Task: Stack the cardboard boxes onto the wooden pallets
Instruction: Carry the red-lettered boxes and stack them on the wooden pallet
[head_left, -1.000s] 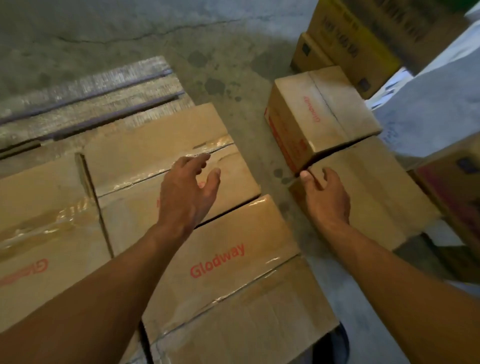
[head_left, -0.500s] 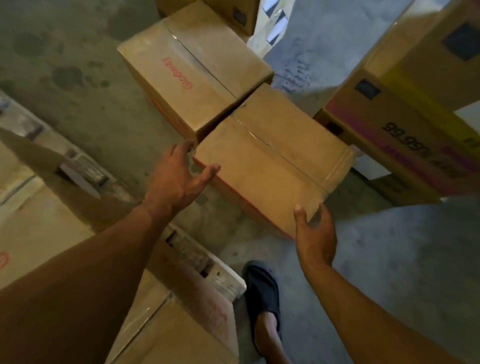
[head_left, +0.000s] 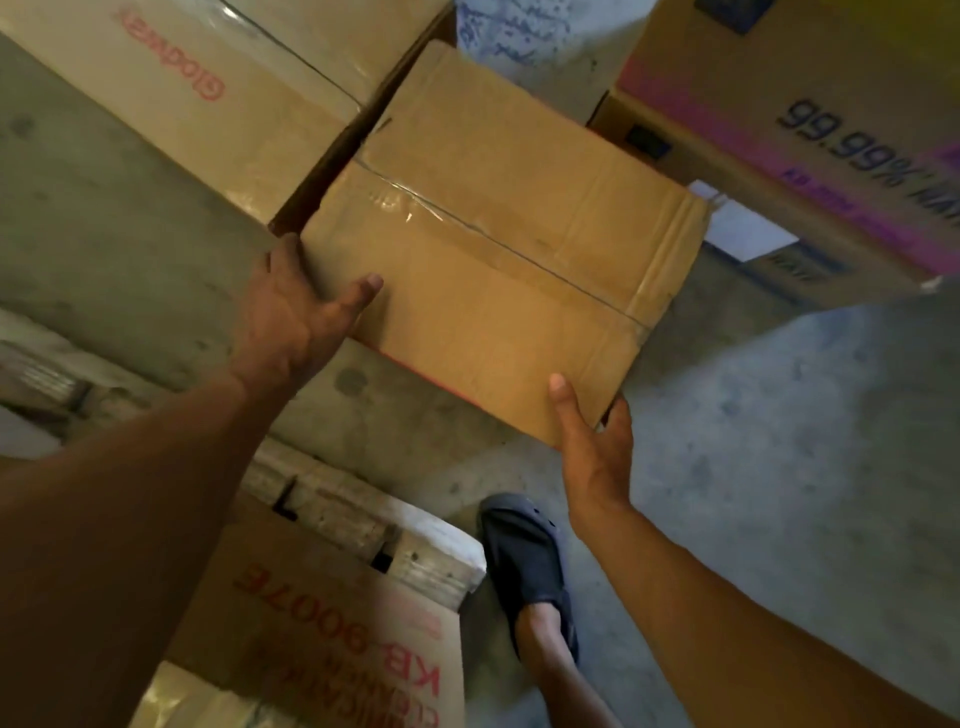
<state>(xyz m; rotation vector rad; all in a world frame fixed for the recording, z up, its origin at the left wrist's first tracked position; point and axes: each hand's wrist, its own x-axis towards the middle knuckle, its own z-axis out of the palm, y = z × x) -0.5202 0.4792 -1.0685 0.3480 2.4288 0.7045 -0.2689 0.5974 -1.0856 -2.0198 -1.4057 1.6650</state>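
Note:
A plain taped cardboard box (head_left: 493, 260) sits on the concrete floor in the middle of the head view. My left hand (head_left: 296, 312) grips its near left corner, thumb lying on the top and fingers down the left side. At the near right corner my right hand (head_left: 592, 441) holds it, thumb on top and fingers wrapped round the edge. The wooden pallet (head_left: 353, 514) lies at lower left, with a red-lettered box (head_left: 332, 623) stacked on it.
A Glodway box (head_left: 218, 88) stands at the upper left, touching the held box. A large box with purple print (head_left: 805, 104) fills the upper right. My foot in a dark shoe (head_left: 524, 556) stands on the floor between the pallet and the box.
My view has swung from the pallet to the floor boxes. Both hands moved in and closed on the plain box's near corners; the box now looks closer.

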